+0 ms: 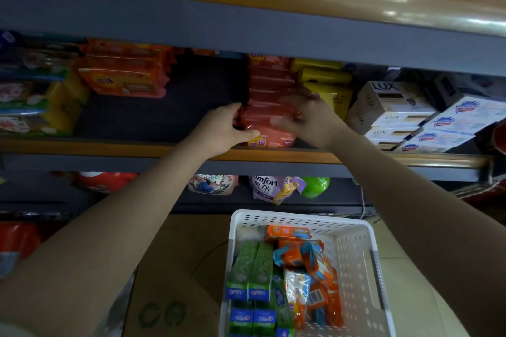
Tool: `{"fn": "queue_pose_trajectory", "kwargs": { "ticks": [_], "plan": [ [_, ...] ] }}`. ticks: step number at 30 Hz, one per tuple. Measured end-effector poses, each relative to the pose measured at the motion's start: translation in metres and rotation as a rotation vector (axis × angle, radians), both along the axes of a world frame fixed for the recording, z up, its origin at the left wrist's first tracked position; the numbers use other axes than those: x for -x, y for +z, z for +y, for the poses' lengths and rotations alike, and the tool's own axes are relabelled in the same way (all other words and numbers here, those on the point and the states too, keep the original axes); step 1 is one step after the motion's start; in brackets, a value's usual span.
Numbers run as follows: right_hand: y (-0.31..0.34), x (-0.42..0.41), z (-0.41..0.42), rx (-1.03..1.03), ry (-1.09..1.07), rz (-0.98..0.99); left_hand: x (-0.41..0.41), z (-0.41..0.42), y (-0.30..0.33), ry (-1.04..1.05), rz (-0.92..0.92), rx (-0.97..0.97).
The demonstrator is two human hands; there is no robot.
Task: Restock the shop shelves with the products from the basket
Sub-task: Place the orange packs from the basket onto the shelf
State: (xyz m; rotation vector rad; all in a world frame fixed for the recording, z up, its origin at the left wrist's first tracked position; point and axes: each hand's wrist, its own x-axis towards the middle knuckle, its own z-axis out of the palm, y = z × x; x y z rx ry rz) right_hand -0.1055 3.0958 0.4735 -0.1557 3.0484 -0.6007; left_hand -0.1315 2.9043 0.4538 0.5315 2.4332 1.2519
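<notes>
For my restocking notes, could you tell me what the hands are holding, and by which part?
Both hands hold the front pink packet on the shelf: left hand grips its left end, right hand its right side.

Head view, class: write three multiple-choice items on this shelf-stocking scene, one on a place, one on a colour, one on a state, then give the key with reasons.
1. Where does the basket stand?
A. on the top shelf
B. below the shelves, near the person
C. in the left hand

2. What colour are the long boxes at the basket's left side?
A. green
B. black
C. pink

3. What is the left hand doing?
A. hanging idle
B. reaching into the basket
C. gripping the red pack on the shelf

Key: 1 B, the white basket sits low in view under both arms. 2 A, the boxes are green with blue ends. 3 C, its thumb and fingers curl round the pack's left end, while the right hand rests on the pack's right side.
</notes>
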Motion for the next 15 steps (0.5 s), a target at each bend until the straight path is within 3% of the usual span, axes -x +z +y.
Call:
{"fn": "queue_pose_trajectory", "kwargs": {
  "ticks": [5, 8, 10, 13, 15],
  "plan": [
    [-0.003, -0.005, 0.012, -0.19, 0.095, -0.019, -0.003, 0.018, -0.002, -0.017, 0.063, 0.05],
    [-0.003, -0.007, 0.012, -0.297, 0.114, 0.015, -0.001, 0.012, -0.003, -0.058, -0.056, -0.013],
    [-0.004, -0.009, 0.009, -0.384, 0.102, 0.057, -0.003, 0.01, -0.004, -0.067, -0.04, 0.033],
    [-0.005, -0.01, 0.003, -0.422, 0.074, 0.081, -0.012, 0.009, -0.001, 0.021, 0.22, 0.267],
    [-0.007, -0.016, 0.005, -0.342, 0.056, 0.095, -0.03, 0.007, 0.004, 0.057, 0.48, 0.329]
  ]
}}
